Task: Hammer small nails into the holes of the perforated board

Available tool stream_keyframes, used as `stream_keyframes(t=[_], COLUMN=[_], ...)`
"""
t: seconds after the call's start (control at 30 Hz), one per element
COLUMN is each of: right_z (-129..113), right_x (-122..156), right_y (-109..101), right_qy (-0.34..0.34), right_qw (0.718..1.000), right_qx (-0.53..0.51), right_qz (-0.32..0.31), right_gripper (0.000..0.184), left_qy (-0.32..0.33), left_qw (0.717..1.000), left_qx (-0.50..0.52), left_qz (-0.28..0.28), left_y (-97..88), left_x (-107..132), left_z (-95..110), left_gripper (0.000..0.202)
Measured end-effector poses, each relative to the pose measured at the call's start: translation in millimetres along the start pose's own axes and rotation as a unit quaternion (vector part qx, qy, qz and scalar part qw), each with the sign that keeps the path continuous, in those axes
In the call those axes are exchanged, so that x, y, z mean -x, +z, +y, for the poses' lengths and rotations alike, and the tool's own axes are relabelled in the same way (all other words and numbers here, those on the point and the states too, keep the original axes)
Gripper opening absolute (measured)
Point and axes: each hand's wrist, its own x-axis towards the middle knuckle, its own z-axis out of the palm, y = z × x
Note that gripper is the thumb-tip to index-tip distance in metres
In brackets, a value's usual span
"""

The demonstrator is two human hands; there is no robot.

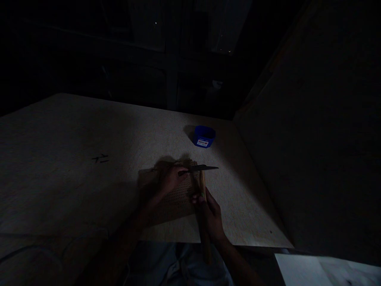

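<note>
In the dim light, my left hand (172, 179) is closed around the dark handle of a knife-like tool. Its narrow flat blade (205, 167) points right and crosses the upper end of a long wooden stick (203, 182); whether they touch I cannot tell. My right hand (213, 214) wraps the stick, which runs down toward my lap. Beneath both hands lies a brown sheet or board (178, 194) with rows of small dark marks or holes, partly hidden by the left hand and forearm.
Beyond the hands, a blue plastic container (204, 137) with a white label stands on the pale table (149, 131). Several thin dark pieces (101, 159) lie at left. A dark upright panel (312, 139) borders the right side. White sheets (324, 270) show at lower right.
</note>
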Motion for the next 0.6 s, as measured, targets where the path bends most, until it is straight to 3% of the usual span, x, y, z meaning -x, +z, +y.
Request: stream_keyframes(t=[0.2,0.43,0.6], right_z=[-2.3,-0.6,-5.0], right_x=[-0.1,-0.8,-1.0], right_y=[1.0,1.5,3.3], right_qy=[0.001,0.001,0.002], right_qw=[1.000,1.000,0.999], right_qx=[-0.008,-0.020,-0.037], right_qz=[0.004,0.004,0.005], right_gripper=[0.032,0.033,0.032], left_qy=[-0.011,-0.023,-0.026], left_qw=[0.999,0.995,0.997], left_qx=[0.031,0.095,0.071], left_qz=[0.012,-0.021,-0.031], left_y=[2.1,-1.7,-9.5], left_x=[-1.8,-3.1,6.7], left_z=[-2.0,-10.3,0.2], left_gripper=[0.010,0.016,0.022])
